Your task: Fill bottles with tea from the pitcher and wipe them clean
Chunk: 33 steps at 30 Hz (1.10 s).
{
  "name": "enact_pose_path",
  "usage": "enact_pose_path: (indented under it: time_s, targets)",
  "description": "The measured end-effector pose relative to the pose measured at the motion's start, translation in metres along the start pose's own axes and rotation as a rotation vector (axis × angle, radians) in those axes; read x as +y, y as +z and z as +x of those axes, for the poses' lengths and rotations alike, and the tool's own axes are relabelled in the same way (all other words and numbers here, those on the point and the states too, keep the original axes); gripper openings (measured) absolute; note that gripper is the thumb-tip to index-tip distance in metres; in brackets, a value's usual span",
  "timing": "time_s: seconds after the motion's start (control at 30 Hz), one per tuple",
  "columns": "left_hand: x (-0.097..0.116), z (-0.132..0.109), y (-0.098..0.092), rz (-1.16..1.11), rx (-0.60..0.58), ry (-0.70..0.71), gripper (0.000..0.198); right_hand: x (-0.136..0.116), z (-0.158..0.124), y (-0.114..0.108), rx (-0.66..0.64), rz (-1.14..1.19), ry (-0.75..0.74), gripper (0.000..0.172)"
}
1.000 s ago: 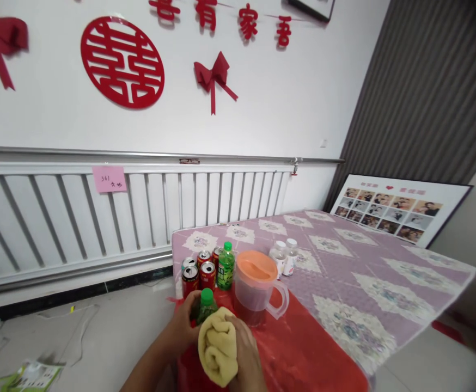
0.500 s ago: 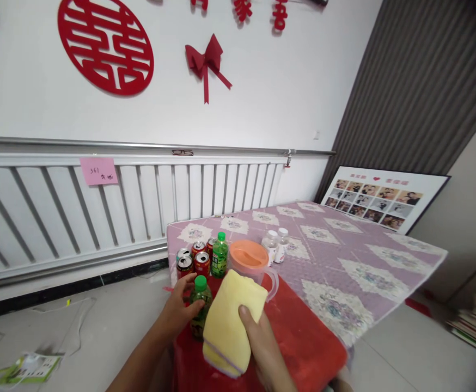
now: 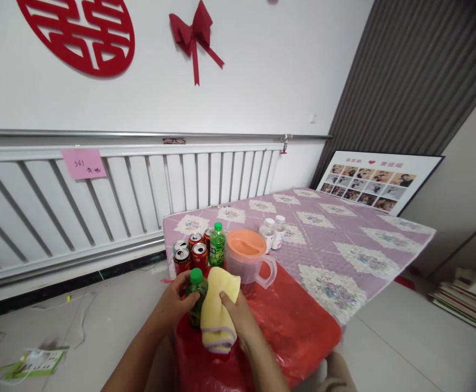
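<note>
My left hand (image 3: 177, 302) is closed round a green-capped drink bottle (image 3: 197, 288) at its upper part. Folded yellow cloth (image 3: 218, 310) with a purple edge is gripped in my right hand (image 3: 240, 316), thumb on top, right up against the bottle's side. Behind them several open drink cans (image 3: 199, 253) stand grouped beside a second green bottle (image 3: 217, 245). A clear plastic pitcher (image 3: 242, 272) with an orange lid stands to the right of that bottle. All of these are on or behind a red plastic sheet (image 3: 295, 326).
Two white-capped bottles (image 3: 278, 231) stand on the quilted floral cover (image 3: 319, 250). A radiator (image 3: 132, 190) runs along the wall behind. A photo board (image 3: 379, 179) leans at the far right, and stacked books (image 3: 462, 302) lie on the floor.
My right hand has brought the yellow cloth left and lower, against the bottle, uncovering more of the pitcher. My left hand still holds the bottle. The camera view has tilted down.
</note>
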<state>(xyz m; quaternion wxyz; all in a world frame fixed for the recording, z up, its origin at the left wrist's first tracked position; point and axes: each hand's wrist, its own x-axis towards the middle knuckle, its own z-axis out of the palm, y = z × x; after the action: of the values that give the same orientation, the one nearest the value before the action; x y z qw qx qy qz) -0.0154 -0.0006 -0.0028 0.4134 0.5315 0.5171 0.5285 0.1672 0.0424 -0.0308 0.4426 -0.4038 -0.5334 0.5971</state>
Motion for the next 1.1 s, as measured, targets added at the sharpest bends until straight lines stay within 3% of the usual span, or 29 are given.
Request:
enact_pose_path:
  time_s: [0.1, 0.27, 0.47, 0.6, 0.73, 0.93, 1.1]
  targets:
    - [0.001, 0.001, -0.003, -0.029, -0.030, 0.004, 0.046, 0.009, -0.005, -0.008, 0.048, -0.169, -0.074, 0.042]
    - [0.004, 0.000, -0.004, -0.053, -0.063, 0.002, 0.045, 0.008, -0.010, -0.011, 0.085, -0.224, -0.073, 0.042]
    - [0.009, -0.001, -0.001, -0.087, -0.072, 0.010, 0.046, -0.037, -0.009, 0.001, 0.008, 0.076, 0.060, 0.049]
    - [0.015, -0.001, 0.001, -0.104, -0.117, 0.033, 0.046, -0.061, -0.004, 0.014, -0.045, 0.214, 0.069, 0.050]
    - [0.013, 0.000, 0.001, -0.098, -0.094, 0.013, 0.048, -0.042, 0.006, 0.014, -0.043, 0.043, 0.019, 0.049]
    - [0.005, 0.000, -0.002, -0.075, -0.072, 0.002, 0.048, 0.002, 0.006, -0.008, -0.005, -0.158, 0.002, 0.044]
    - [0.008, 0.000, -0.002, -0.056, -0.076, 0.008, 0.048, 0.003, 0.001, -0.016, 0.029, -0.266, -0.013, 0.042]
